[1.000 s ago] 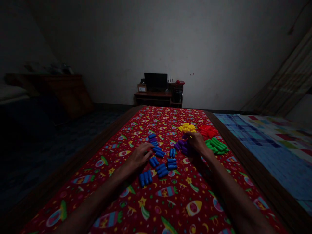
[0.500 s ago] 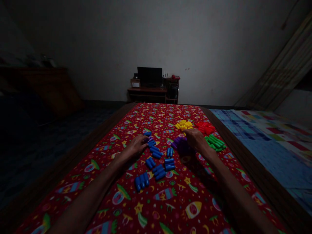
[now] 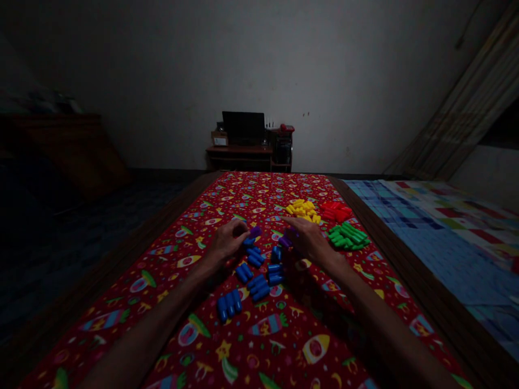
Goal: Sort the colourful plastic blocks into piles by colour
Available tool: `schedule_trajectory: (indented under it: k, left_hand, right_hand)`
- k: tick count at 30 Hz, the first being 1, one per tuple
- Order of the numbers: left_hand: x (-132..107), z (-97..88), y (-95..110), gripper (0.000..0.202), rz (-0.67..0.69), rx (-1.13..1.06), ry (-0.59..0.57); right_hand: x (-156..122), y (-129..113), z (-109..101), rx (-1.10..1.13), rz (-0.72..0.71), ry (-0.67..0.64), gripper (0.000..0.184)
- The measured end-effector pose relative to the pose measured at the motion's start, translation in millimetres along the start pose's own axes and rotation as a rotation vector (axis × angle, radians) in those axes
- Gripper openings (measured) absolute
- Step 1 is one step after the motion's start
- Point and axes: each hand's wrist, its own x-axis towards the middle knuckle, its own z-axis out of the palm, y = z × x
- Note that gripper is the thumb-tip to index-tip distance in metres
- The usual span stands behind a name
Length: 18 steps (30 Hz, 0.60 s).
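A left hand (image 3: 227, 241), fingers curled, meets a glossy purple plastic peg (image 3: 254, 232), grip unclear, as a right hand (image 3: 308, 241), fingers outstretched and empty, rests over more purple pegs (image 3: 285, 241).

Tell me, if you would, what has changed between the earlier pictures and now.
The right hand has slid left, over the purple pegs, most now hidden under it. The left hand stays by the blue pegs, its fingertips at a purple peg. The yellow, red and green pegs lie as they did.
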Motion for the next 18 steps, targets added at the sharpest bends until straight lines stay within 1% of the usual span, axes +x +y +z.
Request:
schedule_trajectory:
  k: [2, 3, 4, 6, 8, 10, 12, 15, 18]
  left_hand:
    - [-5, 4.1, 16, 0.015, 0.049, -0.062, -0.064]
    - [-7, 5.8, 22, 0.014, 0.075, -0.073, -0.096]
    - [-9, 7.1, 27, 0.013, 0.099, -0.068, -0.123]
    - [-12, 8.4, 31, 0.013, 0.138, -0.034, -0.15]
    - [-13, 8.4, 25, 0.017, 0.153, 0.008, -0.156]
    - [-13, 7.8, 14, 0.021, 0.151, 0.065, -0.142]
    - [-11, 6.7, 0, 0.026, 0.155, 0.131, -0.119]
    - [-9, 3.0, -15, 0.03, 0.164, 0.199, -0.1]
    - [-7, -3.4, -22, 0.03, 0.158, 0.236, -0.082]
  right_hand:
    - [-1, -14, 8, 0.058, -0.091, -0.079, 0.032]
    - [-1, -20, 9, 0.055, -0.104, -0.131, 0.03]
    - [-1, -23, 9, 0.029, -0.092, -0.18, 0.028]
    - [0, -21, 3, -0.066, -0.012, -0.237, 0.024]
    - [1, -10, -7, -0.174, 0.111, -0.214, 0.023]
    - [1, 6, -18, -0.268, 0.255, -0.17, 0.024]
    - [0, 22, -26, -0.332, 0.373, -0.157, 0.025]
    - [-3, 35, -31, -0.365, 0.459, -0.213, 0.024]
    - [-5, 38, -28, -0.346, 0.467, -0.249, 0.028]
